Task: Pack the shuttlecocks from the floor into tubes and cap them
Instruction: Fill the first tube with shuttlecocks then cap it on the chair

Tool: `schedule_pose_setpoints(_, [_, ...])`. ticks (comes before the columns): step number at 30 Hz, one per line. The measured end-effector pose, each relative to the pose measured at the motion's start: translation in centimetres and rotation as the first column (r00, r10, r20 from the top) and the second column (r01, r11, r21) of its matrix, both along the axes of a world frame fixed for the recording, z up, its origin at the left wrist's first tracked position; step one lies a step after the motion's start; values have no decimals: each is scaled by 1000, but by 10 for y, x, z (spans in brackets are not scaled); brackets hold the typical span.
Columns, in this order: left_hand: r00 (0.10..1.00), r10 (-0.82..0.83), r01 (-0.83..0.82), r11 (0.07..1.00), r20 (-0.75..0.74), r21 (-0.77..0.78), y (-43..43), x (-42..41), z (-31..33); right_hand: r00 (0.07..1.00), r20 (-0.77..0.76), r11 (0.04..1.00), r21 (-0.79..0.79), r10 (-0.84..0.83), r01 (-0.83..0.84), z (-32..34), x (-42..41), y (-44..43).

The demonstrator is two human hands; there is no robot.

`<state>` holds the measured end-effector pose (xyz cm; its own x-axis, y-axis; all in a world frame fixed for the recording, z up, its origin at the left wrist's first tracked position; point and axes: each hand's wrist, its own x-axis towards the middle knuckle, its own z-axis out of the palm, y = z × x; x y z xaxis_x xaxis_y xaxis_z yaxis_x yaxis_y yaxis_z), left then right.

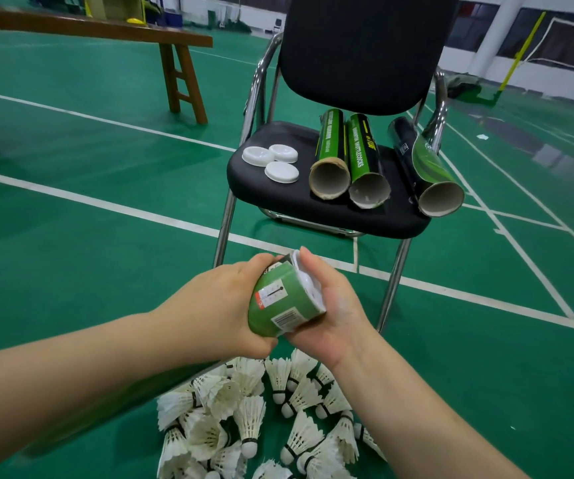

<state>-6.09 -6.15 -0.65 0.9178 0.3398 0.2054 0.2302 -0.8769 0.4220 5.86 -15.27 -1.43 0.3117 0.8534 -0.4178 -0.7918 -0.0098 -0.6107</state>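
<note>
My left hand (233, 305) grips a green shuttlecock tube (278, 302) around its body, held up in front of me. Against the tube's end, my right hand (330, 305) presses a white cap (309, 283) with the palm. A pile of several white feather shuttlecocks (261, 420) lies on the green floor below my hands. On the black chair seat (347, 216) three open tubes (365, 160) lie on their sides with their mouths toward me, and three white caps (271, 160) lie beside them on the left.
The chair's chrome legs (225, 223) stand just beyond my hands. A wooden bench (106, 29) stands at the back left. White court lines cross the green floor (106, 167), and a net post (520, 50) is at the far right.
</note>
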Motion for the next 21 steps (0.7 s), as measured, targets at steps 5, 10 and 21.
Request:
schedule_pose_setpoints(5, [999, 0, -2, 999, 36, 34, 2, -2, -1, 1000, 15, 999, 39, -7, 6, 3, -3, 3])
schedule_pose_setpoints(10, [1000, -22, 22, 1000, -14, 12, 3, -3, 6, 999, 35, 1000, 11, -6, 5, 3, -8, 2])
schedule_pose_setpoints(21, [999, -7, 1, 985, 35, 171, 13, 7, 38, 360, 912, 980, -192, 197, -49, 66, 3, -20])
